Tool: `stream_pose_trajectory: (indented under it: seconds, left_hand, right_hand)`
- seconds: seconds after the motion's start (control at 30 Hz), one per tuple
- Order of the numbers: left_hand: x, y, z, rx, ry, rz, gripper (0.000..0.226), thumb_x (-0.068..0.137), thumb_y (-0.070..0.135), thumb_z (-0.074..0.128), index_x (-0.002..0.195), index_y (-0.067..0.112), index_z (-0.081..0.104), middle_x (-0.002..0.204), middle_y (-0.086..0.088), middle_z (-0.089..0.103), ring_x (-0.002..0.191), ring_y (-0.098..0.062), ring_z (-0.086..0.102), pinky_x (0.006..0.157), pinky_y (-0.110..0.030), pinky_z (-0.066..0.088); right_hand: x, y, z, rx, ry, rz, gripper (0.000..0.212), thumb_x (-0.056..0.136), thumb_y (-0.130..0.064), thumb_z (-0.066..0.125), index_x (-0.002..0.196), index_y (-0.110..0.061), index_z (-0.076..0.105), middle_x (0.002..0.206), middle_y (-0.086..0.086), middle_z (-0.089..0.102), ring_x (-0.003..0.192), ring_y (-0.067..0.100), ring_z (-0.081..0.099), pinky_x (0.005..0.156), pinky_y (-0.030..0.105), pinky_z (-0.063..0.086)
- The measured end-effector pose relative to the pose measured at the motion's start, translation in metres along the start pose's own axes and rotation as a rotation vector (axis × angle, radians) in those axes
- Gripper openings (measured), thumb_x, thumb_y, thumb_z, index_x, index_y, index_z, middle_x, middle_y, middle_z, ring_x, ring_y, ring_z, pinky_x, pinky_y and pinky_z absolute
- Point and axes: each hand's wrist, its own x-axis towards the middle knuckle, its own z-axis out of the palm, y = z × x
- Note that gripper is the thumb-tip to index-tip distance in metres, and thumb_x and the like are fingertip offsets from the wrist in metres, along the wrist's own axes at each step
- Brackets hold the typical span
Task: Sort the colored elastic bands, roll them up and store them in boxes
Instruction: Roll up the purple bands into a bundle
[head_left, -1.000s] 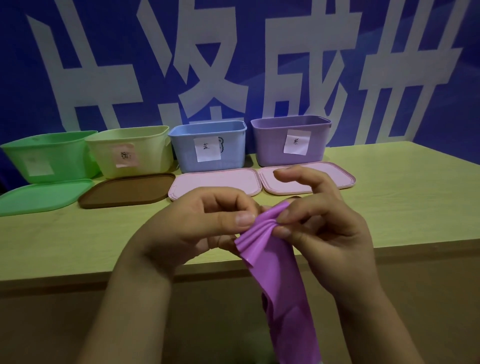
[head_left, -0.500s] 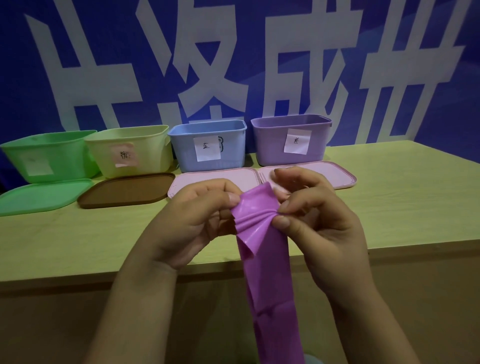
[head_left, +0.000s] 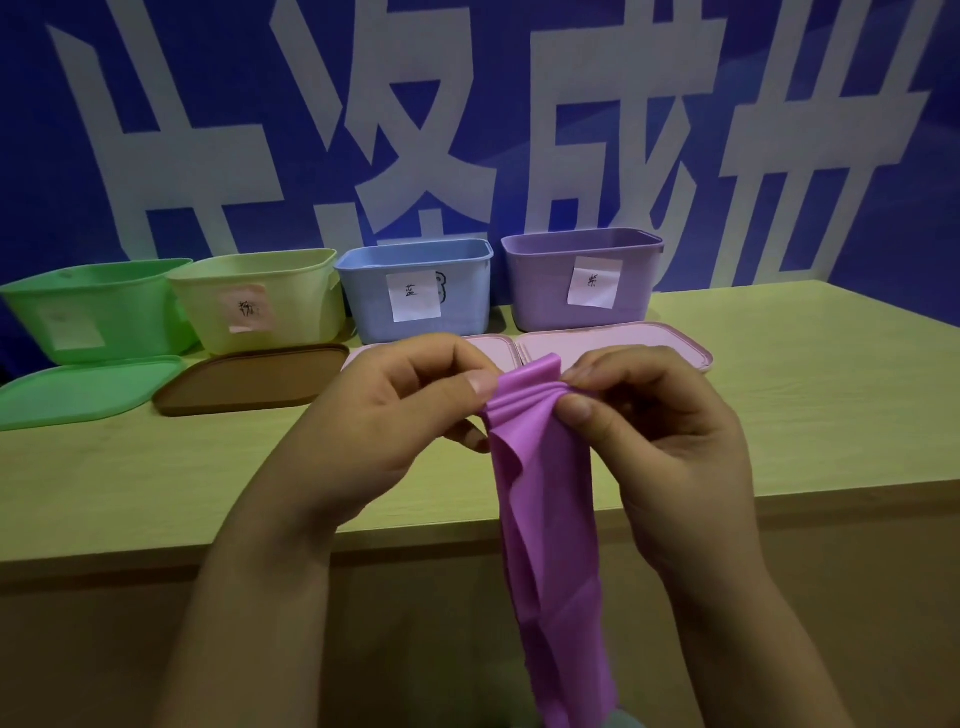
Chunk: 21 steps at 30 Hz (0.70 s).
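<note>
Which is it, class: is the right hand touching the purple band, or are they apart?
Touching. The head view shows the right hand pinching the top edge of the purple band between thumb and fingers; the left hand pinches the other side.

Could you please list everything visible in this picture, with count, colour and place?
band: one, purple, pinched at its top end by both hands, hanging down in front of the table edge
boxes: four, open, in a row at the back of the table: green, yellow, blue, purple; each bears a paper label
lids: four, flat on the table before the boxes: green, brown, two pink
table: one, light wood
banner: one, blue with big white characters, behind
left hand: pinches band
right hand: pinches band
</note>
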Motion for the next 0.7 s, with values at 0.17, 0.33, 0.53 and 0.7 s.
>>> stream_pose_trajectory:
  seconds: [0.17, 0.33, 0.53, 0.7]
  left_hand:
    - [-0.004, 0.004, -0.003, 0.043, -0.013, 0.016, 0.024, 0.080, 0.034, 0.056, 0.089, 0.018, 0.072, 0.085, -0.005, 0.071, 0.080, -0.017, 0.067, 0.069, -0.024, 0.053]
    - [-0.005, 0.005, -0.003, 0.048, -0.026, 0.007, 0.027, 0.081, 0.035, 0.055, 0.092, 0.016, 0.072, 0.088, -0.007, 0.071, 0.084, -0.021, 0.068, 0.070, -0.026, 0.054]
    - [-0.010, 0.008, -0.001, 0.069, -0.017, 0.010, 0.030, 0.081, 0.038, 0.053, 0.092, 0.018, 0.072, 0.089, -0.004, 0.071, 0.084, -0.017, 0.068, 0.070, -0.023, 0.054]
    - [-0.016, 0.012, 0.003, 0.102, -0.011, 0.005, 0.031, 0.063, 0.042, 0.071, 0.088, 0.023, 0.069, 0.088, -0.001, 0.071, 0.080, -0.014, 0.068, 0.068, -0.023, 0.055]
  right_hand:
    - [-0.003, -0.003, 0.001, -0.012, 0.020, 0.000, 0.015, 0.067, -0.028, 0.076, 0.078, -0.035, 0.068, 0.080, -0.013, 0.067, 0.081, 0.008, 0.062, 0.074, 0.020, 0.051]
    - [-0.004, -0.002, 0.002, -0.069, 0.031, 0.022, 0.016, 0.070, -0.025, 0.071, 0.079, -0.037, 0.068, 0.082, -0.013, 0.067, 0.082, 0.008, 0.063, 0.072, 0.019, 0.052]
    - [-0.007, -0.001, 0.005, -0.091, 0.069, 0.040, 0.010, 0.072, -0.023, 0.067, 0.080, -0.030, 0.068, 0.084, -0.013, 0.067, 0.082, 0.005, 0.063, 0.070, 0.015, 0.050]
    - [-0.012, 0.003, 0.011, -0.168, 0.103, -0.014, 0.009, 0.076, -0.020, 0.067, 0.083, -0.024, 0.064, 0.085, -0.007, 0.065, 0.084, 0.011, 0.063, 0.071, 0.018, 0.051]
